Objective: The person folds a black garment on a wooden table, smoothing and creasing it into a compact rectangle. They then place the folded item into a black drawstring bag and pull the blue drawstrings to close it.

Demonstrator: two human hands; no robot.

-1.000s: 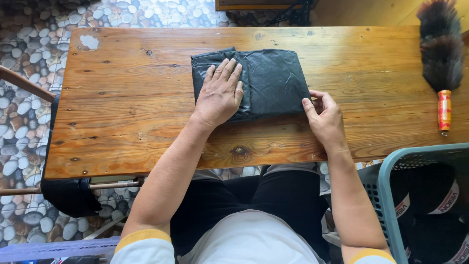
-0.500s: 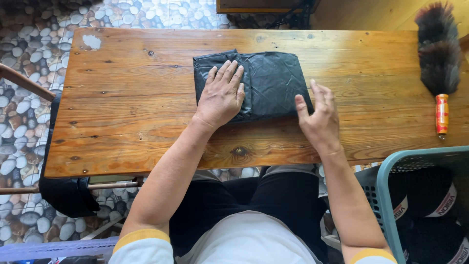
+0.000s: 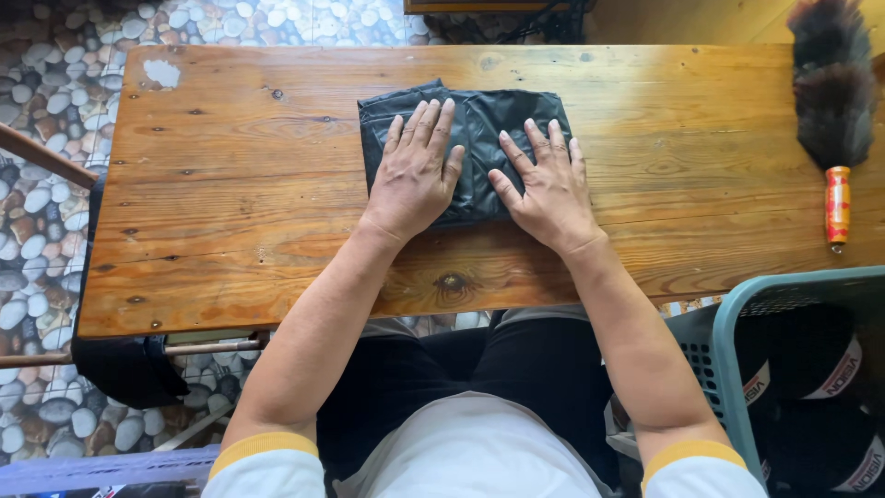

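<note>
A folded black garment [image 3: 479,120] lies on the wooden table [image 3: 230,184], a little beyond the middle. My left hand [image 3: 415,171] rests flat on its left half, fingers spread. Flat on its right half lies my right hand [image 3: 546,180], fingers also apart. Both palms press down on the cloth and neither hand grips anything. The near edge of the garment is hidden under my hands.
A feather duster [image 3: 834,101] with a red and yellow handle lies at the table's right end. A teal plastic basket [image 3: 737,318] holding dark clothes stands at the lower right. Pebble-patterned floor [image 3: 37,184] runs along the left, and dark cloth [image 3: 129,369] hangs below the table's left corner.
My right hand has moved from the garment's right edge onto its top and now lies flat. The left hand has stayed in place on the cloth.
</note>
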